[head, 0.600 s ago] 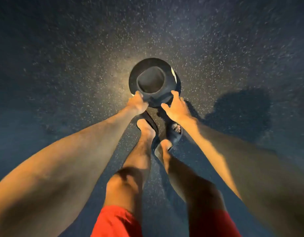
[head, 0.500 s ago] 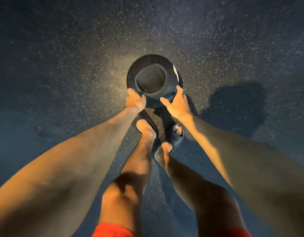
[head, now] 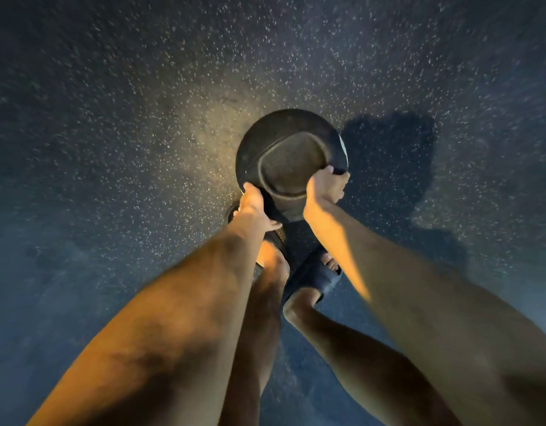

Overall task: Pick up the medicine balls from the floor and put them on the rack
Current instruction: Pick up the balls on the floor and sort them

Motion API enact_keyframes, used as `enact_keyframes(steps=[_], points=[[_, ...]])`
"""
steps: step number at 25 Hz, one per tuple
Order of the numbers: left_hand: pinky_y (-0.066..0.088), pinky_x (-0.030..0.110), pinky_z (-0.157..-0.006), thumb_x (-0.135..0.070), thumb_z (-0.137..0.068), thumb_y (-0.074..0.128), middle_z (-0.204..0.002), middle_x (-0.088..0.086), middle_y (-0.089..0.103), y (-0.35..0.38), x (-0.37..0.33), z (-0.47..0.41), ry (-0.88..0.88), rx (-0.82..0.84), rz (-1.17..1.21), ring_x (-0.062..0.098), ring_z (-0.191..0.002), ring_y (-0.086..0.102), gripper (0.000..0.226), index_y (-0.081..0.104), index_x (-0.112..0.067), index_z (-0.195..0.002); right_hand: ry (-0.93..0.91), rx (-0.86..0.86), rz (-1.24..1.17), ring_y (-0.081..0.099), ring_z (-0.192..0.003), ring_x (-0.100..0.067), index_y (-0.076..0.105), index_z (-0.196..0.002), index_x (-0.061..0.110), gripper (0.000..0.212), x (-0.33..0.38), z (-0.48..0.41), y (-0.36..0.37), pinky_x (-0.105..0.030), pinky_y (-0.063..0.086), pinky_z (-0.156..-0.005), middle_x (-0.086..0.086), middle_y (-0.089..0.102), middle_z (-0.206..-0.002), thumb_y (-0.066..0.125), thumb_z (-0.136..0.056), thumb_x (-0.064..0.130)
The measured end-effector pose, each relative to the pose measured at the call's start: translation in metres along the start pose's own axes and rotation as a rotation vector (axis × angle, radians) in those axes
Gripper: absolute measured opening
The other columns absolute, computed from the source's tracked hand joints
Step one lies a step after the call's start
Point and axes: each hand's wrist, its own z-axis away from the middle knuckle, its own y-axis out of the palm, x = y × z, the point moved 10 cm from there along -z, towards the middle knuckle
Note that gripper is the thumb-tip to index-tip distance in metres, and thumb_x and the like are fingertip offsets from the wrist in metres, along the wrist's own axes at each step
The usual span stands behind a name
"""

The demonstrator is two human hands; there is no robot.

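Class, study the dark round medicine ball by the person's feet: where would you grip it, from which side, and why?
Take the dark round medicine ball by its two opposite flanks, low on the curve, one hand from each side. It is round with no handle showing, so opposed hands must cradle it. The left hand and right hand grip its near lower edge that way.

medicine ball (head: 284,155): matt dark rubbery skin, dull sheen; floor (head: 142,133): rough dark speckled rubber-like surface; slides (head: 314,278): smooth matt dark foam-like.
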Motion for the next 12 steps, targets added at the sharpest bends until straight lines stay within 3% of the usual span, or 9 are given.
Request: enact_keyframes(steps=[2,4,6,8,10,12], points=[[0.053,0.057,-0.077,-0.072,-0.089,0.038,-0.151,0.017,0.04,0.004,-0.02,0.052,0.033,0.036,0.061,0.045,-0.122,0.053,0.082,0.035,-0.017,-0.151,-0.024,0.032,0.005,0.033,-0.143,-0.038,0.024,-0.157,0.007,0.063,0.035,0.015,0.023,-0.041,0.029,-0.115,-0.021,0.029,-0.16,0.043,-0.103,0.031],[0.054,0.042,-0.076,-0.062,-0.098,0.039,-0.135,0.023,0.055,0.003,-0.039,0.068,0.107,-0.016,0.093,0.036,-0.096,0.064,0.069,0.04,-0.011,-0.145,-0.106,0.147,0.016,0.042,-0.138,-0.039,0.034,-0.152,0.005,0.076,0.079,0.038,0.054,-0.037,0.039,-0.112,-0.023,0.037,-0.155,0.045,-0.088,0.045],[0.053,0.034,-0.064,-0.055,-0.1,0.044,-0.125,0.022,0.061,0.001,-0.071,0.088,0.209,-0.023,0.123,0.027,-0.075,0.063,0.06,0.043,-0.009,-0.14,-0.272,0.201,0.0,0.048,-0.135,-0.037,0.04,-0.149,0.001,0.062,0.14,0.072,0.087,-0.024,0.041,-0.102,-0.026,0.044,-0.15,0.047,-0.091,0.02],[0.054,0.038,-0.076,-0.054,-0.099,0.049,-0.142,0.014,0.053,0.003,-0.113,0.105,0.293,0.006,0.115,0.031,-0.098,0.063,0.063,0.033,-0.022,-0.15,-0.488,0.341,0.019,0.048,-0.137,-0.03,0.04,-0.149,-0.002,0.056,0.204,0.115,0.131,-0.022,0.036,-0.107,-0.022,0.049,-0.149,0.043,-0.093,-0.007],[0.044,0.048,-0.105,-0.052,-0.099,0.049,-0.152,0.004,0.042,0.002,-0.16,0.12,0.368,0.029,0.061,0.033,-0.13,0.049,0.076,0.006,-0.035,-0.159,-0.675,0.428,0.118,0.054,-0.132,-0.025,0.052,-0.142,-0.001,0.051,0.246,0.137,0.162,-0.024,0.037,-0.109,-0.017,0.058,-0.141,0.042,-0.092,-0.01],[0.027,0.048,-0.12,-0.049,-0.1,0.049,-0.155,0.006,0.038,-0.005,-0.213,0.135,0.505,-0.003,-0.049,0.032,-0.145,0.033,0.085,-0.012,-0.035,-0.158,-0.736,0.38,0.271,0.058,-0.125,-0.024,0.059,-0.136,0.003,0.048,0.255,0.129,0.164,-0.027,0.041,-0.107,-0.015,0.064,-0.132,0.046,-0.091,-0.005]])
